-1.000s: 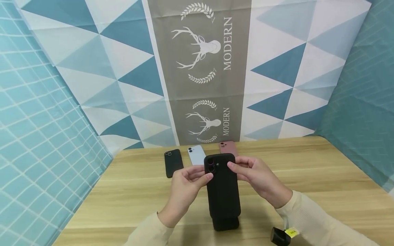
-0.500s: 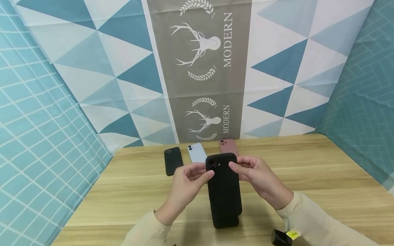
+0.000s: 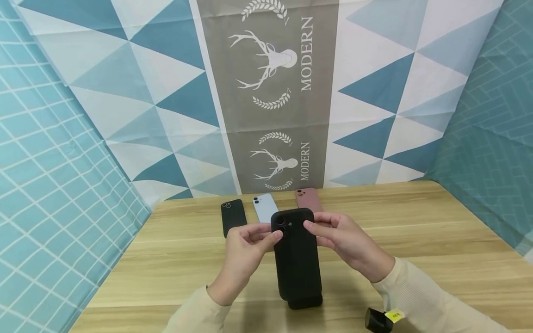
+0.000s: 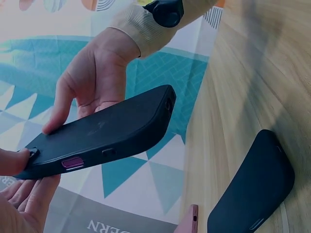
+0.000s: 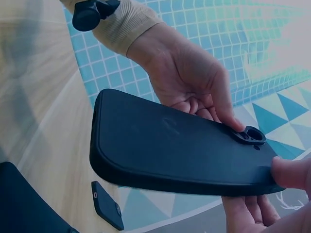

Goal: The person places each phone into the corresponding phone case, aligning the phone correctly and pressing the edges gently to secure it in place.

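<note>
In the head view, a black-cased phone [image 3: 296,259] is held up off the table, its back and camera corner facing me. My left hand [image 3: 245,254] pinches its upper left edge, thumb beside the camera lenses. At the upper right corner, my right hand [image 3: 350,243] pinches it between thumb and fingers. A pinkish-purple side button area shows through a cutout in the case [image 4: 73,163] in the left wrist view. Another black phone-shaped piece [image 3: 306,303] lies on the table below, mostly hidden behind the held phone in the head view; the left wrist view shows it apart from the held one.
Along the back of the wooden table [image 3: 416,231] lie a black phone [image 3: 233,216], a pale blue phone [image 3: 265,208] and a pink phone [image 3: 308,199]. Patterned cloth [image 3: 370,101] hangs behind. A black wrist device [image 3: 379,320] with a yellow tag sits at the right sleeve.
Both hands have shifted slightly left with the held phone over the last half second. Their grip looks the same, and the phones on the table have stayed put.
</note>
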`<state>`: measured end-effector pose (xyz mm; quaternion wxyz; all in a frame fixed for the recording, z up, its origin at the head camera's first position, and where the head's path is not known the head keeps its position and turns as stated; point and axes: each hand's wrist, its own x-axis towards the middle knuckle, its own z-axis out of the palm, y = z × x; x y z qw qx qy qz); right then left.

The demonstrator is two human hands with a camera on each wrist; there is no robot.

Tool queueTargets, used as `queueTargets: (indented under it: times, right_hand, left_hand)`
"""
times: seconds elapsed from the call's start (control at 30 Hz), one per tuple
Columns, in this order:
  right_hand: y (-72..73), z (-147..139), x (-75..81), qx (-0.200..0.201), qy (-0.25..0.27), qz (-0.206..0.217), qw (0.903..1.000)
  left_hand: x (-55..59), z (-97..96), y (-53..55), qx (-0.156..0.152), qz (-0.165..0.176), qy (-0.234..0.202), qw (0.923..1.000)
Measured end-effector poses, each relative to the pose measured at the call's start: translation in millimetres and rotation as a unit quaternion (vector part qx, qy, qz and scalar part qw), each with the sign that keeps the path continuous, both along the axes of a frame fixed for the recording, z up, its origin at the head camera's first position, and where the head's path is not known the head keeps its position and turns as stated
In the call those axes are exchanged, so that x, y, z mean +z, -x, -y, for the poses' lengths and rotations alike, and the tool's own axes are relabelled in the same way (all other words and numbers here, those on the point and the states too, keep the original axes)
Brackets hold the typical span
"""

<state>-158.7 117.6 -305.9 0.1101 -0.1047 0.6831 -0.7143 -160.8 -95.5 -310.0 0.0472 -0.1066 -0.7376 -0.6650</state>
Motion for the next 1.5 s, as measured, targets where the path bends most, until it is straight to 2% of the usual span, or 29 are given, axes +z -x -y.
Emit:
queueTargets:
  times: [0.23,0.4,0.5,0.6,0.73,0.9,1.13,1.37,1.5]
  right_hand:
    - [2.5,-2.5,-3.1,-0.019,-0.009,-0.012,0.9997]
    - [-0.2,-4.1,-3.3,-0.031,-0.020,-0.036,0.9987]
    - [-1.6,-4.9,-2.9,-0.044,-0.027,-0.038,0.9979]
    - [-2.2,-4.5,-2.4,-0.058,-0.031,-0.032,0.9973]
    - [-3.0,-3.0,-2.3,-0.060,-0.022,-0.030,0.9975]
    - [-3.1,-1.4,-3.1,-0.049,-0.012,-0.040,0.9979]
    - [-1.6,-1.9,-4.3,-0.048,-0.009,-0.029,0.9984]
    - [0.6,-1.4,-7.6,-0.019,-0.009,-0.032,0.9993]
    - [0.9,-1.4,-10.2,-0.002,-0.004,-0.031,0.9995]
  left_hand:
    - [-5.5,-0.4,-2.3,-0.019,0.017,0.002,0.9997]
    - [-8.1,-0.7,-3.3,-0.053,0.041,0.006,0.9977]
    - [-8.1,-0.9,-2.6,-0.075,0.041,0.014,0.9963]
    - [-7.2,-1.4,-1.0,-0.085,0.022,0.037,0.9955]
    - [-4.0,-2.7,0.5,-0.071,-0.017,0.061,0.9955]
    - [1.3,-4.0,2.4,-0.044,-0.048,0.061,0.9960]
    - [5.1,-4.2,2.4,-0.038,-0.033,0.067,0.9965]
    - [5.5,-3.8,1.4,-0.022,-0.029,0.065,0.9972]
    - [4.3,-3.4,1.4,-0.012,-0.004,0.063,0.9979]
